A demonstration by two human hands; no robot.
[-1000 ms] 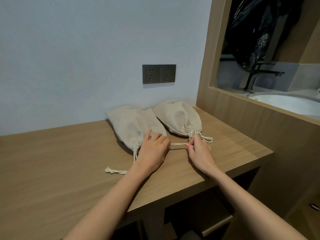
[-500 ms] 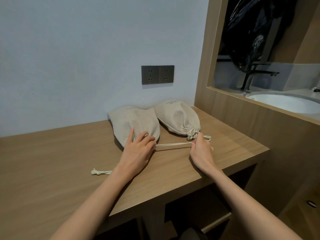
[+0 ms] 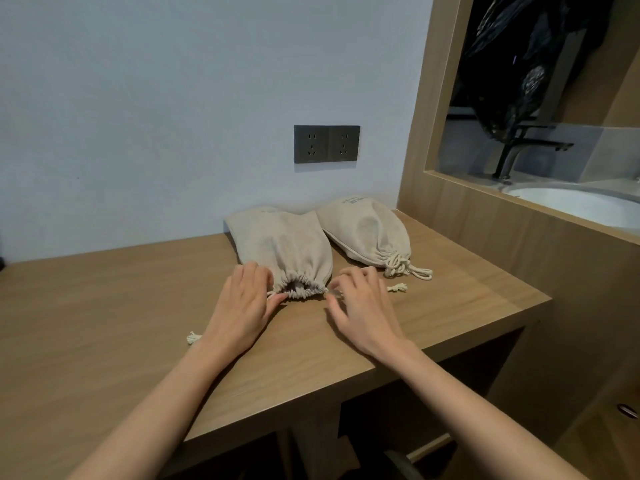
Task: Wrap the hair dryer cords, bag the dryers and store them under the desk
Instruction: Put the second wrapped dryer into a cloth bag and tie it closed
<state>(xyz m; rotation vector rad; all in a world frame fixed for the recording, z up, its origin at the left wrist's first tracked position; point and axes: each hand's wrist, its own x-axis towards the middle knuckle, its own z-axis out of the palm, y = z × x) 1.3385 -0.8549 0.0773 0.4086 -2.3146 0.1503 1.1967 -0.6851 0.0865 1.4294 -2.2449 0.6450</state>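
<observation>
A drawstring end (image 3: pixel 194 337) lies left on the wooden table (image 3: pixel 104 306). The left hand (image 3: pixel 242 301) sits just left of the left bag (image 3: pixel 287 247) at its gathered near mouth. The right hand (image 3: pixel 360 306) sits just right, equally close. The bag's long axis runs far to near. The fingers curl loosely, and any grip on the cord cannot be told. Further right lies 1 tied bag (image 3: pixel 370 230).

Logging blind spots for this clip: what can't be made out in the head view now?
Head view:
Contents of the left bag and right bag: cloth hides them.
Drawstring grip: left hand and blurred right hand cover it.
Under the desk: dark, cut off below.
Print on right bag: too small.
</observation>
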